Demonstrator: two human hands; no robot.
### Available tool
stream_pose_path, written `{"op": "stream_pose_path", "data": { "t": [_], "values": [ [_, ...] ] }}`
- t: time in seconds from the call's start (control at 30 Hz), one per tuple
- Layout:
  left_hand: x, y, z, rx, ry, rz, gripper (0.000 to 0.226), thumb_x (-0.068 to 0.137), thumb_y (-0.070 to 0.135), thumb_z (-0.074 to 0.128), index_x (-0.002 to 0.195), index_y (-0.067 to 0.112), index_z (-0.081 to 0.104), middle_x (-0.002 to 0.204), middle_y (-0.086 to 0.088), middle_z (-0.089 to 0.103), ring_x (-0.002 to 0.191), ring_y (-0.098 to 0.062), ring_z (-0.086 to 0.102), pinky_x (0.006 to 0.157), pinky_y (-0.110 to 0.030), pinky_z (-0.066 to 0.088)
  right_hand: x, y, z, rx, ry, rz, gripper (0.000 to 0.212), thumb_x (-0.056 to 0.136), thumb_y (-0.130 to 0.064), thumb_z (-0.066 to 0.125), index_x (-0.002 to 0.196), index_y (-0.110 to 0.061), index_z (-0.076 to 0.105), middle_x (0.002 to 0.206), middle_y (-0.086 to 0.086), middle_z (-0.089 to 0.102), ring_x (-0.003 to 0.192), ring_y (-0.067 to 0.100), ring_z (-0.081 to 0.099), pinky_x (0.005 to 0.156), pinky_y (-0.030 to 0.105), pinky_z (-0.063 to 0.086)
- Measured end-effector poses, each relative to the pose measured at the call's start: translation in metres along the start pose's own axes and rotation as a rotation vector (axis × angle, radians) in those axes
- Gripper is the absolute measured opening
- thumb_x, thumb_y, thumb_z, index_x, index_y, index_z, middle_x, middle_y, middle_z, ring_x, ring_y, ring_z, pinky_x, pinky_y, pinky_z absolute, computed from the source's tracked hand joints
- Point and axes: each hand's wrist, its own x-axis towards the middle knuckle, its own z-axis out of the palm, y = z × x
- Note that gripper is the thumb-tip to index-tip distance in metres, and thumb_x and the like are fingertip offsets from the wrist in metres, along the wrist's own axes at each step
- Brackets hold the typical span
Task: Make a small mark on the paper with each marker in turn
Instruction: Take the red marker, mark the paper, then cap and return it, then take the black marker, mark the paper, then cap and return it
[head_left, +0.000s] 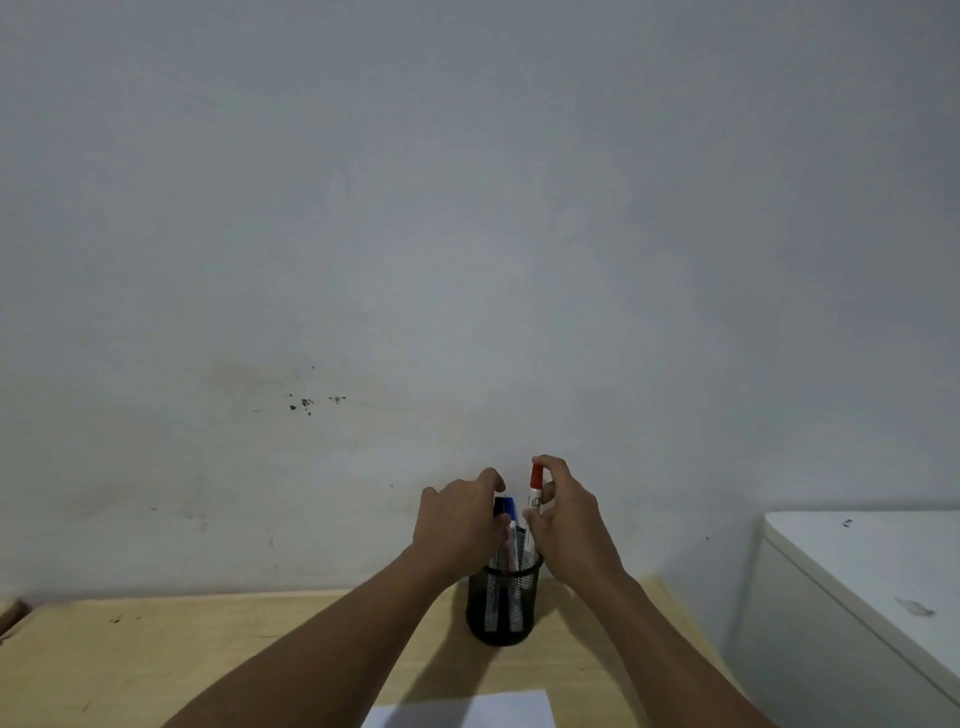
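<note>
A black mesh pen cup (501, 605) stands on the wooden table by the wall, holding a black-capped marker (500, 506) and a blue-capped marker (510, 509). My right hand (566, 514) grips a red-capped marker (535, 488), which is raised partly above the others with its lower end still in the cup. My left hand (462, 519) is over the cup's left side, its fingers curled near the black and blue caps; whether it grips one is hidden. A white sheet of paper (467, 709) lies at the bottom edge.
The wooden table (208, 660) meets a grey-white wall directly behind the cup. A white cabinet (857, 597) stands to the right of the table.
</note>
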Motion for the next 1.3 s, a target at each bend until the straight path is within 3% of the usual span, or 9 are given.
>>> {"op": "stream_pose_path", "data": {
  "t": [0.4, 0.6, 0.77, 0.87, 1.1, 1.2, 1.3],
  "values": [
    [0.007, -0.002, 0.019, -0.068, 0.054, -0.045, 0.021, 0.091, 0.023, 0.059, 0.106, 0.025, 0.045, 0.094, 0.004, 0.072, 0.083, -0.02, 0.064, 0.076, -0.036, 0.037, -0.005, 0.004, 0.016, -0.166, -0.077, 0.054, 0.044, 0.095, -0.015, 0.06, 0.136, -0.026, 0.045, 0.12, 0.002, 0.066, 0.087, 0.018, 0.06, 0.061, 0.025, 0.043],
    [0.005, -0.007, 0.017, -0.16, 0.066, -0.102, 0.032, 0.088, 0.026, 0.065, 0.098, 0.029, 0.035, 0.082, 0.009, 0.064, 0.074, -0.017, 0.062, 0.077, -0.038, 0.048, -0.006, 0.001, 0.017, -0.264, -0.112, 0.006, 0.039, 0.1, -0.022, 0.05, 0.139, -0.024, 0.048, 0.13, 0.002, 0.06, 0.113, 0.02, 0.059, 0.08, 0.029, 0.045],
    [-0.002, -0.009, 0.006, -0.284, 0.041, -0.168, 0.04, 0.087, 0.029, 0.07, 0.117, 0.027, 0.043, 0.101, 0.001, 0.071, 0.089, -0.02, 0.065, 0.087, -0.048, 0.052, -0.008, -0.001, 0.015, -0.283, -0.126, 0.037, 0.046, 0.104, -0.026, 0.037, 0.15, -0.031, 0.039, 0.137, 0.004, 0.056, 0.123, 0.022, 0.055, 0.095, 0.039, 0.051],
    [-0.008, -0.008, -0.011, -0.333, 0.064, -0.181, 0.037, 0.089, 0.03, 0.068, 0.122, 0.028, 0.052, 0.107, 0.001, 0.073, 0.094, -0.02, 0.067, 0.09, -0.048, 0.052, -0.015, -0.012, 0.005, -0.219, -0.104, 0.02, 0.05, 0.105, -0.027, 0.038, 0.155, -0.033, 0.031, 0.137, 0.002, 0.053, 0.124, 0.018, 0.053, 0.092, 0.034, 0.049],
    [-0.036, -0.001, -0.096, -0.467, 0.357, -0.147, 0.019, 0.092, 0.029, 0.066, 0.111, 0.026, 0.066, 0.097, 0.007, 0.072, 0.078, -0.012, 0.066, 0.082, -0.039, 0.055, -0.033, -0.066, -0.035, 0.007, 0.079, -0.065, 0.042, 0.099, -0.037, 0.054, 0.14, -0.028, 0.052, 0.117, -0.006, 0.058, 0.105, 0.009, 0.057, 0.089, 0.032, 0.053],
    [-0.053, 0.005, -0.135, -0.656, 0.455, -0.161, 0.015, 0.089, 0.026, 0.07, 0.104, 0.025, 0.068, 0.09, 0.01, 0.071, 0.077, -0.005, 0.065, 0.078, -0.036, 0.055, -0.043, -0.094, -0.051, 0.158, 0.062, -0.01, 0.048, 0.094, -0.045, 0.062, 0.136, -0.022, 0.056, 0.115, -0.002, 0.062, 0.101, 0.013, 0.061, 0.083, 0.027, 0.051],
    [-0.073, 0.01, -0.169, -0.967, 0.514, -0.245, 0.015, 0.086, 0.023, 0.075, 0.099, 0.021, 0.07, 0.092, 0.004, 0.072, 0.088, -0.012, 0.068, 0.075, -0.029, 0.052, -0.058, -0.117, -0.065, 0.337, 0.06, 0.092, 0.064, 0.086, -0.058, 0.066, 0.136, -0.02, 0.054, 0.119, 0.002, 0.063, 0.101, 0.017, 0.063, 0.077, 0.025, 0.052]
  ]
}}
